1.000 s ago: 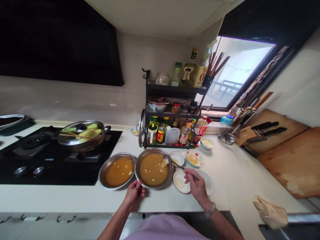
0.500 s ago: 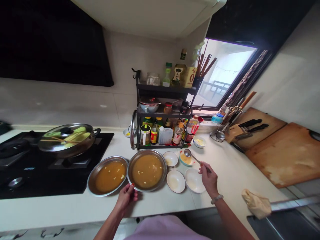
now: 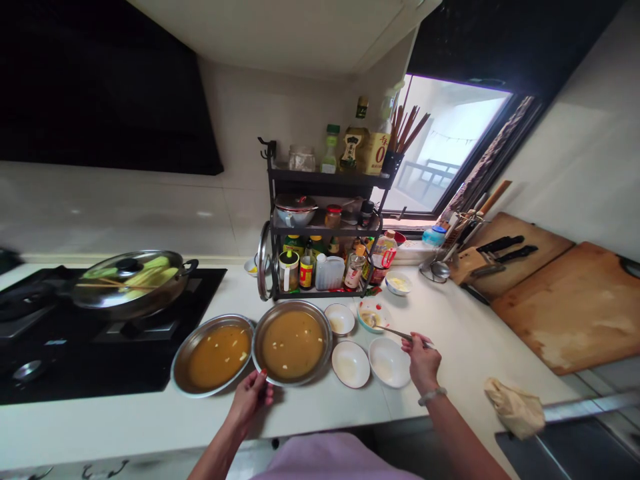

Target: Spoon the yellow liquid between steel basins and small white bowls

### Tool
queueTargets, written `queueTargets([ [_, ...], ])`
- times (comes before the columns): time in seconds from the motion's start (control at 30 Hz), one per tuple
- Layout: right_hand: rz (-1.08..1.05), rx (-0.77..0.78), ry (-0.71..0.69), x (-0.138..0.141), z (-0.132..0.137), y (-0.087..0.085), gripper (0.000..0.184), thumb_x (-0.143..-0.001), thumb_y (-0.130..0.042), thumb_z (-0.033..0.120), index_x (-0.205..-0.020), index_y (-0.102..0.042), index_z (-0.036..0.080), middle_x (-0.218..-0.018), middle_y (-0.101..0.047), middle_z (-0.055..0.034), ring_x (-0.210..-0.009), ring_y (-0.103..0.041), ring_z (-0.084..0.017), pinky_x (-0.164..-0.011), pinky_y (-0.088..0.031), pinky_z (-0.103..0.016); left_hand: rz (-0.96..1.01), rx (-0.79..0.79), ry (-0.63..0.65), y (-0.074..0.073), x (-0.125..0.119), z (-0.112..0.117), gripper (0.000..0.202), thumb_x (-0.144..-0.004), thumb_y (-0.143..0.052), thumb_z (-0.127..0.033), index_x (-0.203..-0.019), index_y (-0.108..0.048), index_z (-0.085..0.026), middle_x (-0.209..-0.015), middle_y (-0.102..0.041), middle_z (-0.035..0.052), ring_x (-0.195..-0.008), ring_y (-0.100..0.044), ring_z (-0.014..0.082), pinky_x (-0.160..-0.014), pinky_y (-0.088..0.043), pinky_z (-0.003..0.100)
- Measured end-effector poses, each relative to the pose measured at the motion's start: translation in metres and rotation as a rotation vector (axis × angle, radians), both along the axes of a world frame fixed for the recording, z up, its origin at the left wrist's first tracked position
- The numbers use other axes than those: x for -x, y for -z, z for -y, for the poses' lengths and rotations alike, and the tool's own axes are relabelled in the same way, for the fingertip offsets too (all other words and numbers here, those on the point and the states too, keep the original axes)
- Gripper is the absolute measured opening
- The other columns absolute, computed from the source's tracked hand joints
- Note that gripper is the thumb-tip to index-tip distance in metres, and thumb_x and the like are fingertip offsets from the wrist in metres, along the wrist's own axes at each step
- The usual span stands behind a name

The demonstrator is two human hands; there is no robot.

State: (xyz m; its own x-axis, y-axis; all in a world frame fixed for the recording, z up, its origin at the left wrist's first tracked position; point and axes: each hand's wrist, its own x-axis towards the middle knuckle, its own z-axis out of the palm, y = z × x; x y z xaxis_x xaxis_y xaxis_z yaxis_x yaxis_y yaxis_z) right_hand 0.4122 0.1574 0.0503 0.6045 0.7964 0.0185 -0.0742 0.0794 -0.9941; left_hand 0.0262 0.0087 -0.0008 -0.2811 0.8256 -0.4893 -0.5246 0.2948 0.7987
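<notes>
My left hand [image 3: 253, 397] pinches the near rim of a round metal basin [image 3: 294, 343] of brown liquid with pale bits floating in it. A second metal basin [image 3: 215, 355] with similar liquid stands to its left, close against it. My right hand [image 3: 423, 360] is closed round the handle of a metal spoon [image 3: 395, 331]. The spoon's bowl is down inside a small patterned bowl [image 3: 376, 308] that has some pale yellowish food in it. Three white bowls stand between: a small one [image 3: 340, 319], a near one [image 3: 351, 365] and one by my right wrist [image 3: 389, 363].
A black shelf rack [image 3: 327, 230] with bottles and jars stands at the back. On the left, a lidded pan [image 3: 131, 283] sits on the black stove [image 3: 100, 373]. Cutting boards [image 3: 543, 313], a knife block [image 3: 466, 263] and a cloth [image 3: 515, 407] are to the right.
My right hand has moved slightly right and down, and the spoon's bowl has dipped into the patterned bowl. The food there looks less spread out. My left hand stays on the basin rim.
</notes>
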Motion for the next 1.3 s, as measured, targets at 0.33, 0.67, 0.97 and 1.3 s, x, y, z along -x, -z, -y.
queueTargets([
  [0.33,-0.033,-0.054,0.01,-0.009,0.002,-0.013,0.038,-0.06,-0.073,0.043,-0.08,-0.059,0.014,-0.051,-0.064,0.0006,-0.044,-0.061,-0.014,-0.043,-0.053,-0.023,0.019,-0.008,0.008,0.0,0.001,0.0,0.049,-0.049,-0.082,-0.053,-0.067,-0.056,-0.016,-0.053,-0.061,-0.0016,-0.044,-0.054,0.0096,-0.043,-0.045,0.021],
  [0.67,-0.042,-0.089,-0.009,-0.001,0.011,-0.038,0.039,-0.059,-0.075,0.042,-0.079,-0.061,0.012,-0.052,-0.065,-0.0012,-0.045,-0.061,-0.013,-0.042,-0.051,-0.022,0.047,-0.003,0.003,0.002,0.0,-0.001,0.054,-0.045,-0.083,-0.055,-0.068,-0.055,-0.016,-0.052,-0.06,-0.0028,-0.043,-0.052,0.0084,-0.041,-0.045,0.02],
  [0.97,-0.109,-0.078,-0.218,0.049,0.03,-0.06,0.04,-0.06,-0.078,0.043,-0.082,-0.062,0.013,-0.057,-0.066,-0.0038,-0.048,-0.06,-0.014,-0.043,-0.048,-0.022,0.042,-0.039,0.003,0.004,0.0,-0.002,0.051,-0.049,-0.082,-0.054,-0.066,-0.053,-0.016,-0.051,-0.06,-0.0016,-0.041,-0.052,0.0085,-0.041,-0.044,0.02],
  [1.3,0.31,-0.266,-0.566,0.105,0.058,-0.06,0.026,-0.084,-0.059,0.04,-0.092,-0.066,0.016,-0.064,-0.065,-0.002,-0.047,-0.058,-0.013,-0.047,-0.053,-0.027,0.024,-0.049,0.012,0.005,-0.001,-0.001,0.044,-0.058,-0.079,-0.049,-0.067,-0.053,-0.015,-0.054,-0.06,-0.0011,-0.042,-0.053,0.0087,-0.041,-0.043,0.021],
])
